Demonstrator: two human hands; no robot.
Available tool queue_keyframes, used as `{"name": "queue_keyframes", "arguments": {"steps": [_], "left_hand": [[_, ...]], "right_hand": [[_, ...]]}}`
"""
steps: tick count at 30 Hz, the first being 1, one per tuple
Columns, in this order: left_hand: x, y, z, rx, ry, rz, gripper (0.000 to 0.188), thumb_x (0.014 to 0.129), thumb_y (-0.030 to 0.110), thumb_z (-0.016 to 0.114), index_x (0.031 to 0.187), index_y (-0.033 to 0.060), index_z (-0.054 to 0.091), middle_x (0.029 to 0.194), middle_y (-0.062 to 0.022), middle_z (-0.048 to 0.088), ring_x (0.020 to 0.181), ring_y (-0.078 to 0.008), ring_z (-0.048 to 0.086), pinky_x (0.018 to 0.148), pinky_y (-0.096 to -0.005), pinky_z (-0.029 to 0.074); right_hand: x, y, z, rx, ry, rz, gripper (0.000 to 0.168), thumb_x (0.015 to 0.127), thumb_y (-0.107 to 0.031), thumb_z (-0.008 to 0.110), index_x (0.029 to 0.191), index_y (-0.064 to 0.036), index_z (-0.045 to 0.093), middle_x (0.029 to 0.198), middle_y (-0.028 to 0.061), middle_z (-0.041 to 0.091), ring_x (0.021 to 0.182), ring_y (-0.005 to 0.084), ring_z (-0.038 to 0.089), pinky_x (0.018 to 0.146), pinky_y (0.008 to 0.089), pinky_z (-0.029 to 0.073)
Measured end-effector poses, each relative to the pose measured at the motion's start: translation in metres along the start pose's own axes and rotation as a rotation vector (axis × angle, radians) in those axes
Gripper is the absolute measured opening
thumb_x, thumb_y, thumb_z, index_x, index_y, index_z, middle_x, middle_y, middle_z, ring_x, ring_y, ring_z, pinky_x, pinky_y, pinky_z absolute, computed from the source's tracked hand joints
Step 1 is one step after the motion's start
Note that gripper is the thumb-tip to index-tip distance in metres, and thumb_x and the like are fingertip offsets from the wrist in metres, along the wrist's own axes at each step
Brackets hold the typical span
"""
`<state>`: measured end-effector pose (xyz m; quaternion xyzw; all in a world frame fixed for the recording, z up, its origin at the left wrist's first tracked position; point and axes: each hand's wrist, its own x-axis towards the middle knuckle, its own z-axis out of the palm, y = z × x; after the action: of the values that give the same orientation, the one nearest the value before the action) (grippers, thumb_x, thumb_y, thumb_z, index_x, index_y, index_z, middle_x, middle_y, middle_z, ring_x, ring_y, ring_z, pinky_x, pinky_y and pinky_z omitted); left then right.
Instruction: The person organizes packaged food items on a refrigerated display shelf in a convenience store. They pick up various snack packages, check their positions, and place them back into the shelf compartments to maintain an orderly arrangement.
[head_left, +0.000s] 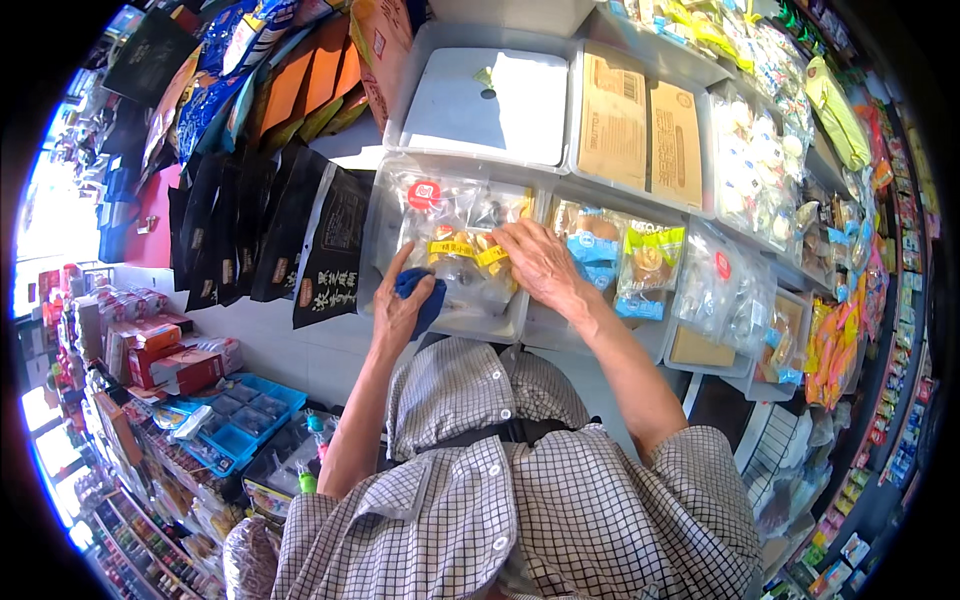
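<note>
My left hand holds a folded blue cloth against the palm, its index finger stretched over the left side of a translucent plastic bin. In that bin lie clear plastic packages of food, one with a round red label. My right hand has its fingertips on the right end of a clear package with a yellow printed band. The underside of that grip is hidden.
Black pouches stand upright at the left. To the right, another bin holds wrapped pastries. Behind are bins with a white lid-like panel and cardboard boxes. A blue compartment tray sits low at the left.
</note>
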<state>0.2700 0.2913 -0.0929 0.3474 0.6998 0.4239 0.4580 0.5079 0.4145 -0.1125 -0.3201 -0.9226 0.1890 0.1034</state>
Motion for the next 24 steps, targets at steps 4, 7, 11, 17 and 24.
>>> {"name": "queue_keyframes", "arguments": {"steps": [4,7,11,17,24], "left_hand": [[-0.011,-0.01,-0.02,0.035,0.06,-0.002,0.06,0.089,0.027,0.072,0.142,0.007,0.054,0.103,-0.0102,0.073,0.097,-0.0168,0.066,0.092,-0.0313,0.051],[-0.021,-0.016,-0.042,-0.04,0.008,-0.037,0.058,0.089,0.028,0.073,0.14,0.0069,0.056,0.104,-0.0102,0.071,0.098,-0.0168,0.065,0.091,-0.0308,0.051],[-0.022,-0.012,-0.069,0.006,-0.056,-0.08,0.055,0.09,0.029,0.072,0.138,0.007,0.059,0.104,-0.0093,0.069,0.096,-0.0164,0.064,0.091,-0.0307,0.051],[-0.015,-0.019,-0.095,0.037,-0.147,-0.078,0.052,0.091,0.025,0.073,0.138,0.0066,0.059,0.108,-0.0092,0.069,0.1,-0.0169,0.064,0.093,-0.0306,0.05],[-0.014,-0.017,-0.118,0.051,-0.193,-0.117,0.052,0.092,0.025,0.071,0.14,0.0112,0.057,0.11,-0.0083,0.068,0.105,-0.0189,0.063,0.098,-0.0326,0.048]], "right_hand": [[0.004,0.005,-0.006,0.109,0.035,0.06,0.051,0.08,-0.002,0.065,0.13,-0.001,0.056,0.123,0.0158,0.062,0.119,0.0322,0.057,0.097,0.0424,0.051],[0.014,-0.004,-0.027,0.34,0.032,0.345,0.044,0.087,-0.012,0.065,0.129,-0.001,0.056,0.122,0.0181,0.064,0.113,0.0332,0.061,0.096,0.0422,0.052],[0.056,-0.01,-0.067,0.559,0.143,0.465,0.047,0.09,-0.023,0.063,0.131,-0.001,0.055,0.11,0.0234,0.07,0.097,0.0315,0.072,0.086,0.0438,0.056],[0.174,0.02,-0.058,0.357,0.316,0.48,0.051,0.087,-0.034,0.066,0.126,-0.002,0.057,0.099,0.0225,0.073,0.093,0.04,0.071,0.081,0.0486,0.055],[0.294,0.063,-0.031,0.035,0.267,0.659,0.048,0.09,-0.036,0.064,0.132,-0.017,0.054,0.109,0.0162,0.071,0.106,0.0404,0.066,0.089,0.051,0.05]]}}
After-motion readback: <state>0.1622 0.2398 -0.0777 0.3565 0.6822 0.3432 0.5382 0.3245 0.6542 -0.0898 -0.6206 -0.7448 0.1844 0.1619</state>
